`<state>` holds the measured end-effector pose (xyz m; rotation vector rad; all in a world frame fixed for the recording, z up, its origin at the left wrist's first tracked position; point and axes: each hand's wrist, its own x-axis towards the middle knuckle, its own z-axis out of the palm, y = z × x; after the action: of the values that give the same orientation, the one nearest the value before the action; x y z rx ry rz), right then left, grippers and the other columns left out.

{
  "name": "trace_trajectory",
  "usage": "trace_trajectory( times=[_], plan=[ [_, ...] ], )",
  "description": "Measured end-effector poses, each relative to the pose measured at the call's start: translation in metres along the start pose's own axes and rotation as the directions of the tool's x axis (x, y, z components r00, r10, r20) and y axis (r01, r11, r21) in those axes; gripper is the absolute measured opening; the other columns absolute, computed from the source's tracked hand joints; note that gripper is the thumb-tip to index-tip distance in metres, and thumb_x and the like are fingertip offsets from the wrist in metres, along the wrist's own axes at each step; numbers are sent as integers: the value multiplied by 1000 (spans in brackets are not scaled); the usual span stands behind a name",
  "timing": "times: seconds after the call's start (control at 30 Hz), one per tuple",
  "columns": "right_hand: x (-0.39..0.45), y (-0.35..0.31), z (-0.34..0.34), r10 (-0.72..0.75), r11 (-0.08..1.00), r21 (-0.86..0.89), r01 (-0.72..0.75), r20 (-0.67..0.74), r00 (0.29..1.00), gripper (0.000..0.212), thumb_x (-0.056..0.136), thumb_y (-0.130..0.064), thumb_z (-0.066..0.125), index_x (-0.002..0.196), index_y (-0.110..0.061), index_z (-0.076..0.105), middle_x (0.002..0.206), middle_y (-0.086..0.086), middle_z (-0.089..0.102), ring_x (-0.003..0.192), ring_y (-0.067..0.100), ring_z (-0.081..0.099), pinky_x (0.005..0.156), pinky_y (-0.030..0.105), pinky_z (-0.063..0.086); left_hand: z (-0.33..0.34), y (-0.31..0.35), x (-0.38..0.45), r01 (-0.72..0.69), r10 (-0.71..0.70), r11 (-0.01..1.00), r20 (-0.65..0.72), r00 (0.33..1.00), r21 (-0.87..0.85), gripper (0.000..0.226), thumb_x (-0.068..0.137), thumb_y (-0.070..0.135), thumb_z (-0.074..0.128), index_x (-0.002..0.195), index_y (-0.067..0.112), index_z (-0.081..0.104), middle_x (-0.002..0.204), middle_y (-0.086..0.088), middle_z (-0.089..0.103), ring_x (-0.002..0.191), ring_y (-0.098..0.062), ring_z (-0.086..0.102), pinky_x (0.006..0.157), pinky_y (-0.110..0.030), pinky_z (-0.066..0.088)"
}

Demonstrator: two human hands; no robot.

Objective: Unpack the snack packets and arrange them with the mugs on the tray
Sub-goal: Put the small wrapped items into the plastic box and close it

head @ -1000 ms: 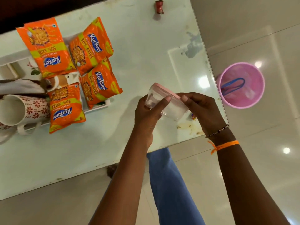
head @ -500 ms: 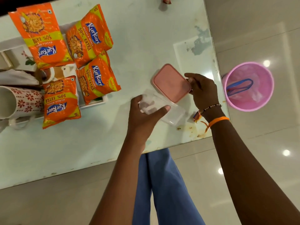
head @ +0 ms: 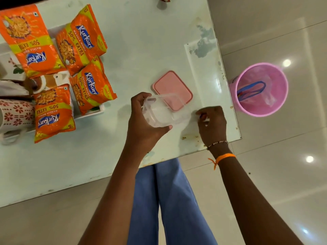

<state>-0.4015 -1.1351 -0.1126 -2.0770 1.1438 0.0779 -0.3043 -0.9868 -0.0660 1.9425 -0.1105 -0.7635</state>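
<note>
Clear container (head: pixel 160 110) held tilted above bench (head: pixel 141 41) in left hand (head: pixel 143 124) grip, pink lid (head: pixel 170 85) laid flat just behind it, right hand (head: pixel 212 123) fingers curled on a small item (identity unclear) near bench edge, four snack packets (head: pixel 86 41) laid over tray (head: pixel 92 113) far left, floral mug (head: pixel 16 114) beside them.

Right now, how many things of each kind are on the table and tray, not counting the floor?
Orange snack packets: 4
Patterned mugs: 1 plainly visible, at the picture's left edge
Clear containers: 1, held by the left hand
Pink lids: 1
White trays: 1
Total: 8
</note>
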Motion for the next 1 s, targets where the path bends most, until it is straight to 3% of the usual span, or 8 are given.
trace_trajectory(
  times=[0.13, 0.27, 0.37, 0.53, 0.63, 0.77, 0.87, 1.0],
  plan=[
    [15, -46, -21, -185, 946, 264, 186, -27, 982, 27, 76, 5, 61, 100, -7, 61, 98, 5, 49, 72, 7, 55, 65, 6, 49, 7, 7, 9, -83, 88, 995, -85, 993, 59, 84, 52, 10, 86, 120, 17, 37, 118, 8, 48, 112, -14, 51, 89, -30, 53],
    [20, -81, -28, -339, 900, 352, 259, 189, 921, 32, 81, -20, 66, 111, -11, 57, 107, 1, 59, 86, 6, 58, 76, 13, 47, 15, 22, 24, -124, 125, 992, -133, 983, 18, 83, 53, 19, 87, 119, 15, 37, 111, 18, 47, 108, -1, 52, 83, -14, 51],
    [46, -94, -27, -371, 875, 376, 304, 118, 921, 16, 87, -14, 56, 102, -9, 61, 100, -1, 63, 81, 1, 57, 71, 5, 45, 13, 28, 35, -144, 137, 989, -179, 974, -26, 80, 54, 19, 86, 115, 23, 35, 108, 26, 45, 105, 7, 51, 80, -10, 50],
    [138, -126, -9, -403, 905, 163, 393, 30, 915, 23, 84, -2, 52, 105, -4, 60, 114, 15, 60, 94, 23, 59, 80, 21, 50, 2, 31, 53, -158, 138, 985, -254, 957, -63, 78, 56, 12, 84, 113, 27, 33, 108, 25, 46, 105, 10, 52, 77, -9, 50],
    [193, -148, 14, -434, 887, -95, 451, 162, 886, 51, 84, -7, 54, 133, -12, 41, 143, 17, 33, 126, 33, 42, 108, 36, 33, 0, 29, 61, -154, 132, 986, -280, 951, -60, 78, 55, 11, 85, 113, 24, 34, 107, 24, 46, 103, 9, 52, 74, -7, 50],
    [230, -163, 37, -410, 841, -261, 474, 264, 873, 67, 85, 4, 46, 144, -19, 22, 157, 11, 1, 138, 34, 25, 112, 36, 27, 0, 24, 62, -149, 124, 986, -291, 949, -68, 77, 55, 8, 84, 114, 20, 36, 108, 15, 49, 107, -8, 55, 85, -26, 56],
    [234, -158, 41, -467, 767, -335, 547, 292, 835, 62, 83, 7, 42, 141, -11, 28, 155, 9, 16, 138, 31, 28, 112, 37, 31, 1, 22, 55, -144, 114, 984, -260, 959, -102, 75, 57, 10, 83, 112, 29, 36, 110, 21, 49, 110, -2, 53, 86, -28, 55],
    [208, -134, 35, -569, 716, -370, 592, 180, 802, 32, 81, 7, 42, 108, -1, 57, 126, 16, 50, 110, 35, 48, 86, 41, 47, 1, 15, 45, -142, 108, 983, -254, 961, -118, 72, 57, 12, 82, 107, 36, 36, 108, 27, 47, 106, 12, 50, 78, -9, 51]
  ],
)
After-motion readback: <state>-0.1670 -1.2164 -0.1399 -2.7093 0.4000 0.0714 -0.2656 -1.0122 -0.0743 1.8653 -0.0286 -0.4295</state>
